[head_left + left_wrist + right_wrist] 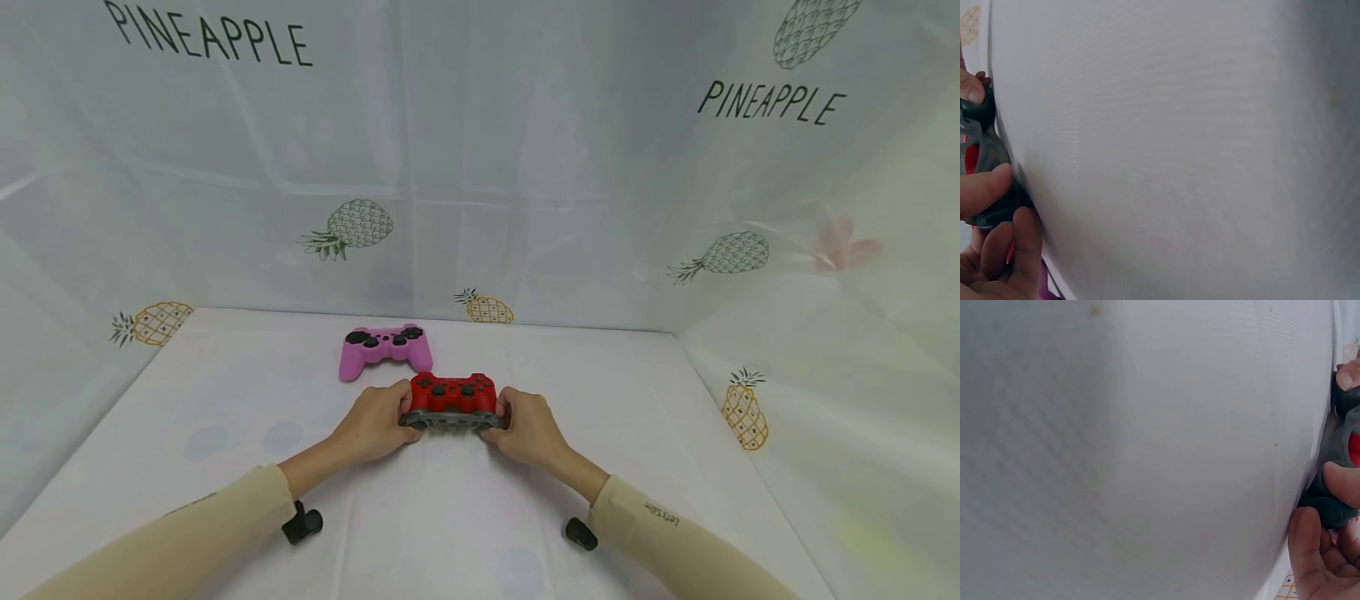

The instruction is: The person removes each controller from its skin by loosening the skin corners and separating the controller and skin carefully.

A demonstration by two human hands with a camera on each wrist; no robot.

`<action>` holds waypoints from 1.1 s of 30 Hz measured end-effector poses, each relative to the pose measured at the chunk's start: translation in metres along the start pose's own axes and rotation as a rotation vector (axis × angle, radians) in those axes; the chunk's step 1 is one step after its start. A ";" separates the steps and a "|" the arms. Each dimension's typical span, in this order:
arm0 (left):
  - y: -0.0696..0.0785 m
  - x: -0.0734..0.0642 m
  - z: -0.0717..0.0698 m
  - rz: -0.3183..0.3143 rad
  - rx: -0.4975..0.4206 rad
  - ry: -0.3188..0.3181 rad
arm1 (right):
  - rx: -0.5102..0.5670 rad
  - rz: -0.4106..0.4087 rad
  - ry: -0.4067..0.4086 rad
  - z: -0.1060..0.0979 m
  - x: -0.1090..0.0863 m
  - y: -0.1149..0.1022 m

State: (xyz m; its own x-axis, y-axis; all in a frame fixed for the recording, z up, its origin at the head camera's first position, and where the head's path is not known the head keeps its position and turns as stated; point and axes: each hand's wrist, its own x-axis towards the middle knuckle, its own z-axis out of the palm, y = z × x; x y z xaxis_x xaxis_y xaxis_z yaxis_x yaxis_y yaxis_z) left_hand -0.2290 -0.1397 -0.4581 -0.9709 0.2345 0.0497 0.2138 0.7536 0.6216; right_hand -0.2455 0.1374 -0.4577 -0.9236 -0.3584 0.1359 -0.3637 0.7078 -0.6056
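A red game controller point(453, 403) lies in the middle of the table, with a dark grey controller-shaped cover point(442, 417) along its near side. My left hand point(378, 421) grips the cover's left end, and my right hand point(528, 425) holds the right end. In the left wrist view, the left thumb point(985, 187) presses the cover's rounded dark handle from the near side while curled fingers sit beyond it. Likewise, the right thumb point(1342, 482) lies on the opposite handle in the right wrist view. Red shows through the cover's middle in both wrist views.
A purple game controller point(386, 348) with black buttons lies behind and left of the red one. White cloth covers the table point(450, 517). Behind it hangs a pineapple-print sheet point(525, 183). Small black devices point(302, 523) are at both wrists.
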 end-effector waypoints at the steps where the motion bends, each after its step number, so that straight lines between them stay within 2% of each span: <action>1: 0.000 0.000 0.000 -0.002 0.000 -0.002 | 0.000 0.006 -0.001 0.000 0.000 0.000; 7: -0.002 0.003 0.002 -0.019 -0.015 -0.011 | -0.005 0.010 0.001 0.001 0.001 -0.001; 16: -0.005 0.006 0.002 0.028 -0.047 -0.020 | -0.011 0.019 -0.002 0.000 0.004 0.000; 24: -0.004 0.004 0.000 0.004 -0.080 -0.054 | -0.009 0.023 0.003 -0.001 0.005 -0.001; 33: -0.007 0.005 0.000 0.033 -0.088 -0.093 | -0.009 0.047 -0.001 -0.002 0.003 0.001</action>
State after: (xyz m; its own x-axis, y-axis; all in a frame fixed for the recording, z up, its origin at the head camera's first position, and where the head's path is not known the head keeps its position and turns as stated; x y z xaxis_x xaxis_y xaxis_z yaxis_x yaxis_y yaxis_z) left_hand -0.2355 -0.1438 -0.4620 -0.9482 0.3175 0.0009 0.2312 0.6885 0.6873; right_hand -0.2492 0.1382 -0.4563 -0.9396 -0.3253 0.1068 -0.3211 0.7292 -0.6042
